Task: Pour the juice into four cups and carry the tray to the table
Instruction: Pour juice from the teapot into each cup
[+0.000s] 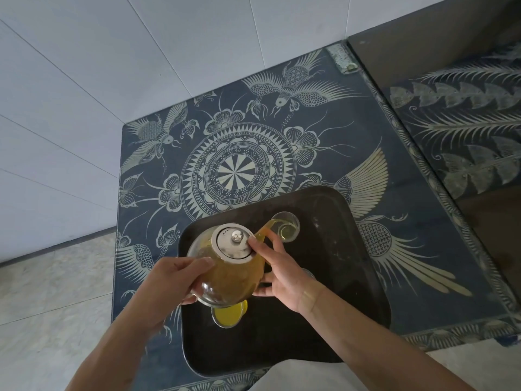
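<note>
A glass teapot full of orange-yellow juice is tilted over a black tray. My left hand grips its left side. My right hand holds its right side, one fingertip pressing the steel lid. Juice runs from the spout into a small glass cup at the tray's far side, which holds a little liquid. A second cup, filled with yellow juice, stands under the teapot near me. Another glass is mostly hidden behind my right hand.
The tray lies on a dark blue cloth with pale bird and flower patterns, covering a counter. White wall panels rise behind and to the left. A second patterned surface adjoins on the right. Pale floor shows at the lower left.
</note>
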{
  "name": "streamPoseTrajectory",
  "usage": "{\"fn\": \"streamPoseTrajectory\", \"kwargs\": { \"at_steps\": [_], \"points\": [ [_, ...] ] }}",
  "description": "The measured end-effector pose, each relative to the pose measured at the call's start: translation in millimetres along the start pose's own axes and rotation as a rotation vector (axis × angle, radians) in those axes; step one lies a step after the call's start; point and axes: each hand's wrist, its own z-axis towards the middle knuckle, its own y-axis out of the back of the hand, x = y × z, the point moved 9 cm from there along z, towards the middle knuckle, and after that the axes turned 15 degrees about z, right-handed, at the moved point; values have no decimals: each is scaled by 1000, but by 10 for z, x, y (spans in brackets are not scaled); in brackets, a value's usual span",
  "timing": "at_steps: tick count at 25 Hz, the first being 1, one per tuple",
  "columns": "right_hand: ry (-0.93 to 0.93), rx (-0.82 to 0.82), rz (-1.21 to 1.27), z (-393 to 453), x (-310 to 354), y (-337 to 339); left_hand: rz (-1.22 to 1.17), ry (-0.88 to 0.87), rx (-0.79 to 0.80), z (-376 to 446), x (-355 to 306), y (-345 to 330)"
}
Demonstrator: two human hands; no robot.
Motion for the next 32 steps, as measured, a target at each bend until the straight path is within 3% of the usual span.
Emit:
{"fn": "streamPoseTrajectory", "kwargs": {
  "at_steps": [32],
  "points": [
    [-43, 5, 14, -9, -178, -41, 77, 19, -7, -117, 92, 103]
  ]
}}
